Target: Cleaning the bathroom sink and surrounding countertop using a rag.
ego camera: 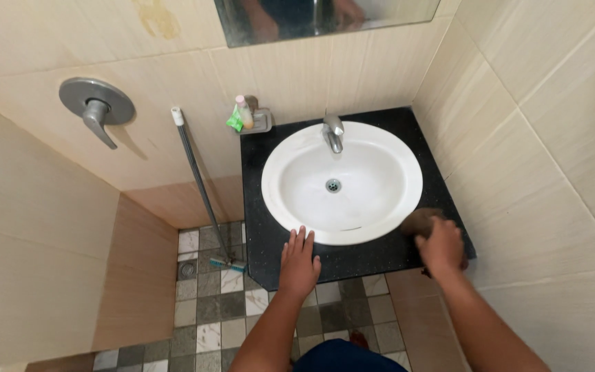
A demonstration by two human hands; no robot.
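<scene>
My left hand (299, 263) lies flat, fingers apart, on the front of the black countertop (256, 207), fingertips touching the rim of the round white basin (373, 207). My right hand (442, 245) is closed on a brown cloth or sponge (418, 220), pressed on the countertop at the basin's front right rim. A chrome tap (333, 133) stands at the basin's back, with a drain (333, 184) in the middle.
A long-handled floor wiper (201, 186) leans on the tiled wall left of the counter. A small bottle and a green packet (241, 117) sit in a wall holder. A shower lever (98, 107) is at left. Mirror (325, 17) above. Floor drain (187, 270) in the checkered floor.
</scene>
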